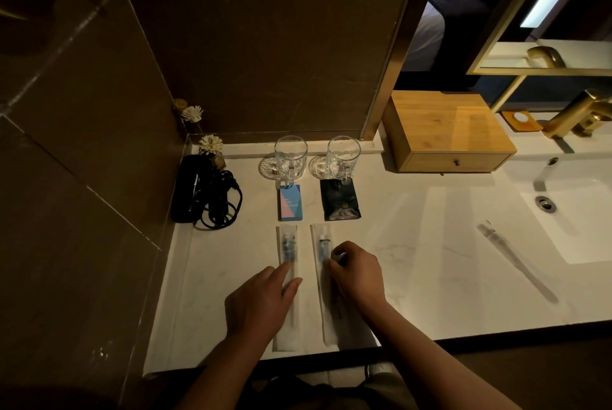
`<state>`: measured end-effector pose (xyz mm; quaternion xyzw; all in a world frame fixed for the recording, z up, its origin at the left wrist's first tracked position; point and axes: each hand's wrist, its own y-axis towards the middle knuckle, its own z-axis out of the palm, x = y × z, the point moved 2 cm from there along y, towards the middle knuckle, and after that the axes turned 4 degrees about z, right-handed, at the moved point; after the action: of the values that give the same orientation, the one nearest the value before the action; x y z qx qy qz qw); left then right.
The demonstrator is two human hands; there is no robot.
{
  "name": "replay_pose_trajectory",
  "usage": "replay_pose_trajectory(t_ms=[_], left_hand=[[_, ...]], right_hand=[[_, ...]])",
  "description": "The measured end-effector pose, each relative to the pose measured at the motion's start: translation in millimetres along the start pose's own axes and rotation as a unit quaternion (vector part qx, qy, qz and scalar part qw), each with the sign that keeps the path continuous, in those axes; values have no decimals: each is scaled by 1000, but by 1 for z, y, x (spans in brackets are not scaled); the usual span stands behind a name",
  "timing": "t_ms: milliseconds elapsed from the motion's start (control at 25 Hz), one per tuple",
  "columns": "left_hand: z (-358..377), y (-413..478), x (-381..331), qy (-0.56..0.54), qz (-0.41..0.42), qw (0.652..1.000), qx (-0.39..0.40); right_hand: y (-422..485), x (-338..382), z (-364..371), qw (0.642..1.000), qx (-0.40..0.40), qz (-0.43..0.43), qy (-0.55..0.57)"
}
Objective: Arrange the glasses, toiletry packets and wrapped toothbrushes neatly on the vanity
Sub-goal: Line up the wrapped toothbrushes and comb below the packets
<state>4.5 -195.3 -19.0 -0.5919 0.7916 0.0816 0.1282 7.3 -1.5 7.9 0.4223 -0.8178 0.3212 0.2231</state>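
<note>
Final squaring-up, by the look of it: left hand lies flat, fingers loose, on the left wrapped toothbrush; right hand has curled fingers pinching the right wrapped toothbrush; both lie near, below the packets and glasses on the tabletop; next, nudge them parallel.

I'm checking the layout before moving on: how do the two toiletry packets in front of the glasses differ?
The blue packet is light blue with pink and white lettering, a crisp upright rectangle; the black packet is dark and glossy, wider, and looks crinkled like a soft pouch. The blue packet sits squarely below the left glass; the black packet lies slightly askew below the right glass. Both lie flat on the vanity, side by side, between glasses and toothbrushes.
</note>
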Motion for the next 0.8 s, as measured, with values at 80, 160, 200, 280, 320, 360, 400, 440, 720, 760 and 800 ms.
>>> replay_pose_trajectory(t_ms=[80, 160, 200, 280, 320, 360, 400, 440, 720, 760, 800], left_hand=[[1, 1, 1, -4, -3, 1000, 0], [1, 1, 1, -7, -3, 1000, -2], [2, 1, 1, -8, -3, 1000, -3], [2, 1, 2, -12, -3, 1000, -5], [2, 1, 1, -15, -2, 1000, -7], [1, 0, 2, -16, -2, 1000, -9], [1, 0, 1, -16, -1, 1000, -10], [2, 0, 1, -16, -1, 1000, -11], [4, 0, 3, -38, 8, 999, -38], [2, -1, 3, -54, 2, 997, -46], [1, -2, 4, -73, -6, 996, -53]], right_hand=[[1, 0, 0, 1000, 4, 1, 3], [1, 0, -1, 1000, 6, 3, 4], [1, -1, -1, 1000, 5, 3, 4], [2, -2, -1, 1000, 4, 1, 4], [2, -3, -1, 1000, 5, 0, 4], [2, -4, 0, 1000, 4, 0, 4], [3, -5, 0, 1000, 3, 0, 5], [3, -5, 1, 1000, 1, 1, 5], [5, -8, 2, 1000, -1, -7, 8], [4, -8, 1, 1000, -1, -8, 16], [3, -9, 0, 1000, -3, -11, 25]])
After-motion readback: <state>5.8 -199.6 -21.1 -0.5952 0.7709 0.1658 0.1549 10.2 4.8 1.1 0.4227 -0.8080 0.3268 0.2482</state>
